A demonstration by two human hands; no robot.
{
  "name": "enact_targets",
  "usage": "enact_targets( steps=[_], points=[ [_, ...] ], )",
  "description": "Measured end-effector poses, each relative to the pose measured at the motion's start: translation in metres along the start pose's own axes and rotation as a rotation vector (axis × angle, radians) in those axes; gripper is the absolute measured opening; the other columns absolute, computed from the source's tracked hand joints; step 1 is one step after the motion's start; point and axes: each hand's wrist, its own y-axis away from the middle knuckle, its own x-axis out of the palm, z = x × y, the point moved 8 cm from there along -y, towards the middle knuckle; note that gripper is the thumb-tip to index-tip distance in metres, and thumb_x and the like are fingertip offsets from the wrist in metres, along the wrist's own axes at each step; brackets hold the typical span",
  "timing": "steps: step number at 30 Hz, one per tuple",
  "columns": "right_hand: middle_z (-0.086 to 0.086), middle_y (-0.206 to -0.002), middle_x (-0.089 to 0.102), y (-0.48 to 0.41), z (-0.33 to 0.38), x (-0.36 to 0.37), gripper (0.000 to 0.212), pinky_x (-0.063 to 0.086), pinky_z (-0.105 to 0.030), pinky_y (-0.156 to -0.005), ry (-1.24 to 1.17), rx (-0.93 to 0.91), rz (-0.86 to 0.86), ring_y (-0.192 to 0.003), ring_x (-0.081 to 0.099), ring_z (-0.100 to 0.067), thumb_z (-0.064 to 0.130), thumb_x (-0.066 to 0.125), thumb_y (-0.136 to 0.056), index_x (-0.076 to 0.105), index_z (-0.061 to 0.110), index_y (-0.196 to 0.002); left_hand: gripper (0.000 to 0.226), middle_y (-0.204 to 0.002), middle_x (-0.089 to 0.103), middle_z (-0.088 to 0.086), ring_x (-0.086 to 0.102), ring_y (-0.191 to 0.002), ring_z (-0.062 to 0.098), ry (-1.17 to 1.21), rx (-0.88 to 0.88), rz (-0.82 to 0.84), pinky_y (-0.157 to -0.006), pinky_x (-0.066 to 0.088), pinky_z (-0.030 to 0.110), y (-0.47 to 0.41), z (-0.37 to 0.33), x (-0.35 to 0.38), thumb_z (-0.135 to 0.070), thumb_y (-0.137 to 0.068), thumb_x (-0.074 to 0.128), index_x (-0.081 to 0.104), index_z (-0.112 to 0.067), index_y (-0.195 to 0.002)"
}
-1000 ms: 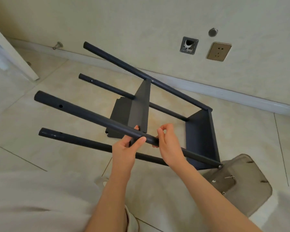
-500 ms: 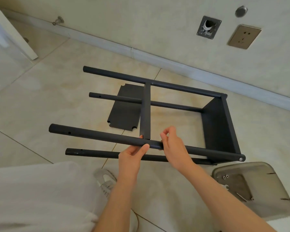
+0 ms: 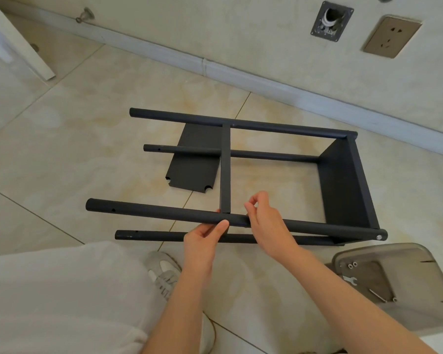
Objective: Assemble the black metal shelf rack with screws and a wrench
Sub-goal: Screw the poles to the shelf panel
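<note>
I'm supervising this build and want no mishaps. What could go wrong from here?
1. The middle shelf meets the front pole between the left hand, which grips the pole, and the right hand; if that shelf slips, fingers could get pinched.
2. The loose panel lies on the floor partly under the rack; shifting the frame might scrape it.

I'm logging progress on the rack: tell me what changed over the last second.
The rack swung down from a steep tilt to lie nearly level, its free pole ends now pointing left. Unchanged: the left hand grips the near pole by the middle shelf, the right hand stays beside it, and the loose panel and tray sit on the floor.
</note>
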Motion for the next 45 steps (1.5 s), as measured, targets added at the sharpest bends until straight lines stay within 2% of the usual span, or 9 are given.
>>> enact_targets(
  steps=[6,13,17,19,23,29,33,38,45],
  points=[
    [-0.003,-0.079,0.058,-0.004,0.0,0.001,0.014,0.046,-0.03,-0.058,0.007,-0.008,0.03,-0.071,0.054,-0.017,0.039,0.029,-0.106,0.033,0.029,-0.097,0.023,-0.084,0.068,-0.02,0.064,-0.083,0.001,-0.35,0.071,-0.133,-0.078,0.042,0.016,-0.003,-0.017,-0.008,-0.041,-0.084,0.075,0.072,-0.024,-0.099],
    [-0.001,-0.077,0.057,-0.009,0.002,0.008,0.013,0.043,-0.028,-0.054,0.056,-0.022,0.07,-0.07,0.051,-0.015,0.037,0.029,-0.106,0.033,0.028,-0.097,0.061,-0.057,0.053,-0.005,0.049,-0.049,0.011,-1.411,0.201,-0.268,-0.047,0.034,0.022,-0.011,-0.08,-0.009,-0.082,-0.072,0.057,0.052,-0.021,-0.063],
    [-0.002,-0.075,0.058,-0.011,0.002,0.0,0.015,0.044,-0.031,-0.054,0.025,-0.022,0.056,-0.069,0.052,-0.017,0.037,0.029,-0.106,0.033,0.028,-0.095,0.057,-0.092,0.063,-0.006,0.056,-0.088,0.014,-1.74,0.737,-0.149,-0.077,0.043,0.028,-0.012,-0.114,0.033,-0.078,-0.079,0.056,0.058,-0.023,-0.098],
    [-0.002,-0.076,0.057,-0.012,0.001,-0.004,0.016,0.04,-0.029,-0.054,0.017,-0.016,0.063,-0.07,0.05,-0.017,0.037,0.029,-0.106,0.032,0.028,-0.094,0.072,-0.119,0.061,-0.003,0.053,-0.115,0.02,-1.872,0.789,-0.017,-0.099,0.042,0.036,-0.022,-0.12,0.045,-0.079,-0.081,0.051,0.054,-0.021,-0.123],
    [-0.001,-0.08,0.055,-0.013,0.0,-0.003,0.014,0.037,-0.025,-0.056,-0.007,0.006,0.112,-0.072,0.048,-0.015,0.037,0.028,-0.106,0.031,0.027,-0.098,0.083,-0.136,0.058,0.007,0.048,-0.131,0.028,-2.171,0.758,0.315,-0.113,0.033,0.044,-0.037,-0.116,0.067,-0.074,-0.09,0.041,0.037,-0.013,-0.146],
    [-0.003,-0.082,0.059,-0.015,0.004,-0.006,0.015,0.053,-0.036,-0.064,0.024,-0.025,0.135,-0.069,0.056,-0.017,0.038,0.027,-0.106,0.031,0.025,-0.099,0.068,-0.09,0.055,-0.003,0.057,-0.07,0.012,-1.914,0.409,0.554,-0.062,0.049,0.023,-0.046,-0.089,0.056,-0.054,-0.099,0.048,0.025,-0.013,-0.148],
    [0.001,-0.071,0.06,-0.022,0.0,-0.009,0.014,0.051,-0.034,-0.054,0.157,-0.071,0.05,-0.061,0.061,-0.02,0.041,0.025,-0.105,0.03,0.028,-0.101,0.067,-0.096,0.065,-0.002,0.064,-0.076,0.013,-1.777,0.435,0.645,-0.072,0.059,0.028,-0.057,-0.08,0.051,-0.056,-0.097,0.048,0.023,-0.016,-0.144],
    [0.007,-0.054,0.049,-0.03,0.003,-0.019,0.012,0.031,-0.022,-0.043,0.212,-0.173,-0.095,-0.043,0.048,-0.013,0.042,0.022,-0.104,0.026,0.031,-0.1,0.055,-0.075,0.057,-0.013,0.058,-0.058,0.008,-1.695,0.499,0.776,-0.052,0.047,0.015,-0.063,-0.078,0.055,-0.068,-0.091,0.04,0.024,-0.028,-0.125],
    [-0.001,-0.07,0.064,-0.037,0.001,-0.015,0.014,0.053,-0.036,-0.055,0.136,-0.141,0.041,-0.059,0.062,-0.021,0.047,0.019,-0.1,0.023,0.034,-0.096,0.064,-0.08,0.062,-0.009,0.057,-0.066,0.01,-1.662,0.645,0.778,-0.065,0.051,0.025,-0.065,-0.08,0.052,-0.079,-0.082,0.026,0.022,-0.031,-0.124]
  ],
)
